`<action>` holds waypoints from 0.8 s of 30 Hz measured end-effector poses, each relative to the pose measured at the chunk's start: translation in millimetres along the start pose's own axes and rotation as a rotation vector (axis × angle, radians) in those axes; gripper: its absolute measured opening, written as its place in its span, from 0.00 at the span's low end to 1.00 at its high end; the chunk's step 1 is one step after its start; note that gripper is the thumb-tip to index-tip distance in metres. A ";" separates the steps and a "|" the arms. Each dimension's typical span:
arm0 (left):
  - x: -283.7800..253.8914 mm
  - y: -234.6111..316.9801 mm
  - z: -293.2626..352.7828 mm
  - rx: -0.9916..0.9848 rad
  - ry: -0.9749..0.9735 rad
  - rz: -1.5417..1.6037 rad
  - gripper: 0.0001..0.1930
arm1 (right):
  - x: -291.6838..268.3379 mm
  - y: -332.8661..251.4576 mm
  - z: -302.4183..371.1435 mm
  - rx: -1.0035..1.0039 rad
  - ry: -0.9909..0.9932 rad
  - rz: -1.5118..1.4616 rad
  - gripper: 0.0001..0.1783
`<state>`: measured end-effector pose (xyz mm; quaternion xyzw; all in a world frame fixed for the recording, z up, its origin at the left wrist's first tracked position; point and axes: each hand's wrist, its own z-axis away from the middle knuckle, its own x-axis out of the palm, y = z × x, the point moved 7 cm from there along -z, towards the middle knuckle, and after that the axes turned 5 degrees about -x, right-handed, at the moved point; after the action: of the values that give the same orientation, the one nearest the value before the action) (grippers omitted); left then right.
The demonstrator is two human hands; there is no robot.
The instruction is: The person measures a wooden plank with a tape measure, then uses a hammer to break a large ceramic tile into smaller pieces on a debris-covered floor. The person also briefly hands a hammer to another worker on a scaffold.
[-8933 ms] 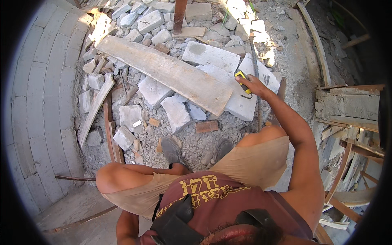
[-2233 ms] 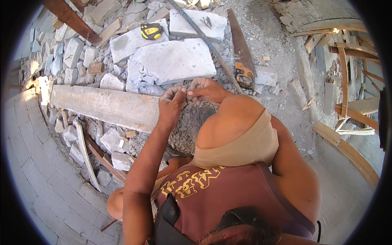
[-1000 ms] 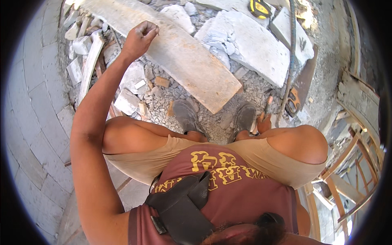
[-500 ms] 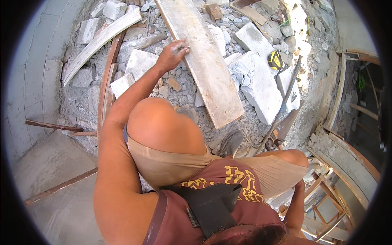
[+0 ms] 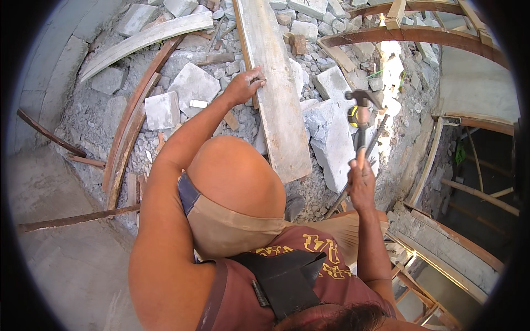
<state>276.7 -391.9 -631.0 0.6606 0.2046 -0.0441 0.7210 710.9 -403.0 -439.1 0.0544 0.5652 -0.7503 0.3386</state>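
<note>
A long pale wooden board (image 5: 281, 110) lies over the rubble in front of me, its near end close to my raised knee. My left hand (image 5: 245, 86) rests at the board's left edge, thumb and fingers pinched together over its face; whatever sits between the fingertips is too small to make out. In my right hand (image 5: 361, 185) is a claw hammer (image 5: 362, 135), gripped by its handle, head up, to the right of the board. Behind the hammer, a yellow-and-black tape measure (image 5: 352, 116) is partly hidden on a pale concrete block (image 5: 334, 154).
Broken concrete and stones cover the ground. A dark ribbed rod (image 5: 377, 135) leans beside the hammer. On the left lie a curved-looking pale plank (image 5: 146, 39) and brown timbers (image 5: 124, 121). Brown wooden framing (image 5: 419, 36) crosses the far right; a dark opening (image 5: 480, 171) lies at right.
My right hand has come up from low beside my right leg, now showing the hammer. My left hand stays at the board's edge. The view has shifted somewhat.
</note>
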 end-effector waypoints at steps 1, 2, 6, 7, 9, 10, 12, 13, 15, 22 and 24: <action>-0.5 0.5 0.0 0.005 0.005 0.006 0.11 | 28.3 5.4 -3.2 0.070 -0.060 0.012 0.16; -1.1 -0.3 0.4 -0.001 0.011 0.007 0.11 | 52.0 5.9 -6.1 0.071 -0.130 -0.014 0.16; -1.2 -3.7 0.3 -0.014 -0.006 -0.001 0.12 | 110.0 6.0 -17.6 -0.072 -0.160 -0.088 0.17; -0.6 -5.5 0.1 -0.029 -0.014 -0.017 0.12 | 120.7 11.8 -19.1 -0.020 -0.175 -0.164 0.18; -1.1 -3.6 0.5 0.021 0.008 -0.026 0.12 | 132.0 3.2 -31.4 -0.220 -0.117 0.138 0.21; 0.2 -3.7 1.2 0.031 0.008 -0.042 0.12 | 138.2 -1.0 -35.5 -0.304 -0.082 0.263 0.23; 2.1 -4.4 1.6 0.048 0.015 -0.060 0.12 | 151.7 4.3 -45.0 -0.233 -0.096 0.291 0.24; 3.7 -5.1 2.1 0.055 0.015 -0.072 0.12 | 156.7 9.5 -49.9 -0.153 -0.105 0.313 0.25; 3.8 -6.3 3.4 0.072 0.069 -0.058 0.10 | 164.7 6.7 -58.6 -0.164 -0.130 0.303 0.27; 7.2 -5.9 7.9 0.176 0.123 -0.141 0.09 | 182.0 -2.6 -77.1 -0.185 -0.144 0.356 0.27; 8.5 -6.5 7.9 0.167 0.099 -0.159 0.10 | 182.0 -9.8 -77.7 -0.195 -0.146 0.360 0.27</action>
<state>284.2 -398.6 -639.7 0.7015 0.2872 -0.0856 0.6466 542.9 -414.3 -543.3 0.0671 0.5901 -0.6216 0.5107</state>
